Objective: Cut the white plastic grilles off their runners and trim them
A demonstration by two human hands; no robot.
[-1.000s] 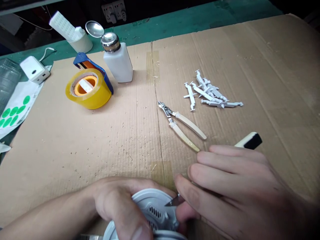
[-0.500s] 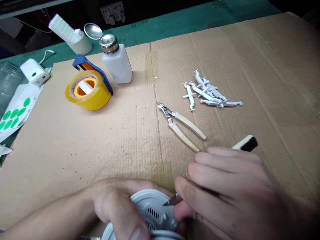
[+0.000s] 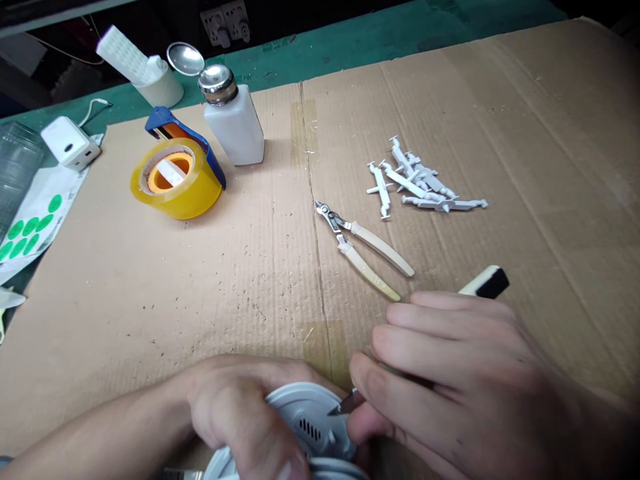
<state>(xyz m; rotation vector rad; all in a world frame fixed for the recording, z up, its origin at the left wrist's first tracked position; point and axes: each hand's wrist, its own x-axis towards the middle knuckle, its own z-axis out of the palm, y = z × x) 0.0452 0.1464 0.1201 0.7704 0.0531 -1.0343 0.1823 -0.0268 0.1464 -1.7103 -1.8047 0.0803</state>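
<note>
At the near edge of a big cardboard sheet [image 3: 150, 320], the person's two hands work close together. The left hand [image 3: 235, 407] is closed around a round white plastic part [image 3: 305, 417] with small slots in its side, and its fingers cover much of this part from above. The part sits at the bottom of the view, cut off by the frame, and it cannot be told if it rests on the cardboard. The right hand [image 3: 450, 373] is clenched on a small knife [image 3: 487, 282]. The black and white end of the handle comes out past the fingers, and the metal blade [image 3: 347, 403] points to the left, with its tip at the white part, touching it or very near.

Above the hands, a pair of small cutters [image 3: 360, 247] with pale handles lies on the cardboard, nearest to the right hand. Beyond them is a small heap of white plastic pieces [image 3: 410, 180]. Farther left stand a roll of yellow tape [image 3: 175, 180] in a blue holder [image 3: 163, 120] and a white bottle [image 3: 233, 127] with its metal lid open. Behind these, on a green mat [image 3: 350, 47], are a white cup [image 3: 163, 90] with a white block [image 3: 125, 57] in it and a small white box [image 3: 70, 141]. A sheet with green dots [image 3: 30, 233] lies at the left edge.
</note>
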